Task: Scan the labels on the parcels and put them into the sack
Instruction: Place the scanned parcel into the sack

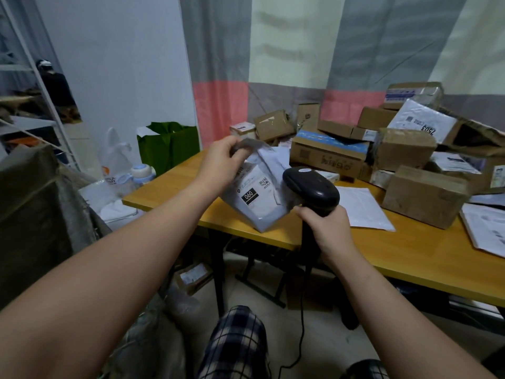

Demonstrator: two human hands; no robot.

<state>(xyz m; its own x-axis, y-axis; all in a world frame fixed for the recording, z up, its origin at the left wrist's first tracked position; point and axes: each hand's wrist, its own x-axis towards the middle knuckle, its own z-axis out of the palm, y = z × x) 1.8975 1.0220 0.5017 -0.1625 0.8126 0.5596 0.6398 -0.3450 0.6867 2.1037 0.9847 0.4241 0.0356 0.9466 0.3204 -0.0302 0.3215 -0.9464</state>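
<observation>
Both forearms reach forward, the left hand [221, 160] pinching the top of a grey parcel [262, 212] at the counter's [410, 250] near edge while the right hand [326, 228] grips the scanner [311, 187] beside its label [254, 194], so this parcel looks mid-scan and unsacked, with many boxes [404, 149] waiting behind.

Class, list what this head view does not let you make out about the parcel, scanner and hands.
All in the head view:
- The label on the parcel: print beyond "060" is too small.
- The scanner window: faces away from the camera.
- Its trigger: hidden under the right hand.
- The parcel's top corner: covered by the left hand.
- The cable end: cut off by the bottom edge.
</observation>
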